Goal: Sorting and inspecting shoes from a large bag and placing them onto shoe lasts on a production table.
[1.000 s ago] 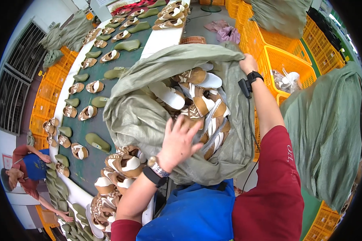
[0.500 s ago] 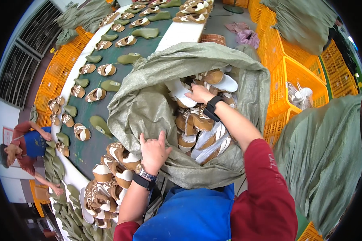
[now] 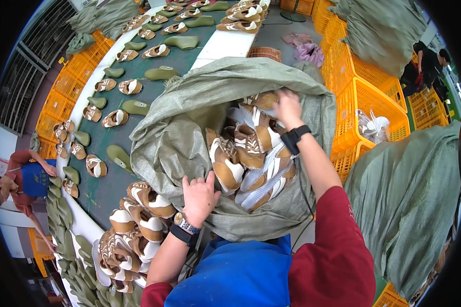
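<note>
A grey-green woven sack [image 3: 166, 133] stands open in front of me, with several brown-and-white lace-up shoes [image 3: 248, 146] piled inside. My left hand [image 3: 198, 198] is at the sack's near left rim, index and little fingers pointing out and the middle fingers folded against the cloth. Deep in the sack's far right part, my right hand [image 3: 289, 108] closes on the end of a brown shoe [image 3: 264, 101]; its fingertips are partly hidden. Nearer me, a striped light sole [image 3: 256, 176] shows among the shoes.
Left of the sack, a heap of shoes [image 3: 133, 235] lies beside many green shoe lasts [image 3: 82, 266]. Shoes and lasts stand in rows on a green belt [image 3: 100, 192]. Yellow crates [image 3: 363, 110] are stacked at right. A co-worker [image 3: 28, 179] stands at far left.
My right hand has moved farther back and right, from one shoe to another. A shoe now lies at the pile's near left. My left hand keeps its place at the rim.
</note>
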`<act>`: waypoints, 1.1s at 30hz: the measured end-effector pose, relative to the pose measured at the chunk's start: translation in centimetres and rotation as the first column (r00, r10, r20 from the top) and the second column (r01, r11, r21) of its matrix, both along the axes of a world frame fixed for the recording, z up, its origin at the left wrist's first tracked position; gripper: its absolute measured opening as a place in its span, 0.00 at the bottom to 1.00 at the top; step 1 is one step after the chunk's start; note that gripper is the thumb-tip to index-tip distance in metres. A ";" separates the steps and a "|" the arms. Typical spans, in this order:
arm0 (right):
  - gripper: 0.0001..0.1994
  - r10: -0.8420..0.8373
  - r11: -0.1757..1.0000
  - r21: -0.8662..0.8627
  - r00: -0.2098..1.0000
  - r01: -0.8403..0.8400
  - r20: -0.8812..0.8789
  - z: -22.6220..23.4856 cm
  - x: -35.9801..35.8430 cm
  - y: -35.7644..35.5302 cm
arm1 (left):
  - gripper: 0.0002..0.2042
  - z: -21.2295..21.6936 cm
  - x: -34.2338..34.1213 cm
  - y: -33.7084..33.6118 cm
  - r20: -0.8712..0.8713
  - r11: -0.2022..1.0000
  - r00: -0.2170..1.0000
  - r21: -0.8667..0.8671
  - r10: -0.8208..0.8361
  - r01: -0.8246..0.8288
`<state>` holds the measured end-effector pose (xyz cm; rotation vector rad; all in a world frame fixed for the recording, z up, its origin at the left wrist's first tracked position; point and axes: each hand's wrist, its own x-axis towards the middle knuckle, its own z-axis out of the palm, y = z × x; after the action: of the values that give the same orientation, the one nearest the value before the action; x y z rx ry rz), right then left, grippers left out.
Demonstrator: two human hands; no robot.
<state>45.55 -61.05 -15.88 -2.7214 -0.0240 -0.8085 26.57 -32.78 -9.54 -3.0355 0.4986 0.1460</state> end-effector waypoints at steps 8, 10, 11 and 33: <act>0.15 0.457 0.701 0.709 0.713 0.079 -0.532 4.5 -5.7 -5.7 | 0.26 0.8 0.8 -0.8 -0.076 0.992 0.997 -0.122 -0.024 0.014; 0.16 0.515 0.701 0.713 0.686 0.007 -0.514 9.3 -9.3 -5.6 | 0.28 1.7 0.8 -1.5 0.103 0.917 0.994 -0.390 -0.046 0.083; 0.18 0.567 0.661 0.748 0.691 -0.059 -0.447 9.7 -10.8 -6.2 | 0.31 2.1 1.0 -2.2 0.128 0.855 0.989 -0.501 -0.078 0.133; 0.15 0.383 0.876 0.474 0.727 -0.090 -0.570 -5.9 -1.5 -9.2 | 0.12 4.6 -2.8 1.8 -0.731 -0.294 0.637 -0.570 -0.245 -0.767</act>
<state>44.00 -70.25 -21.75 -2.3564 -0.0499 0.2316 23.73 -31.00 -4.97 -4.4485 -1.1284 1.9695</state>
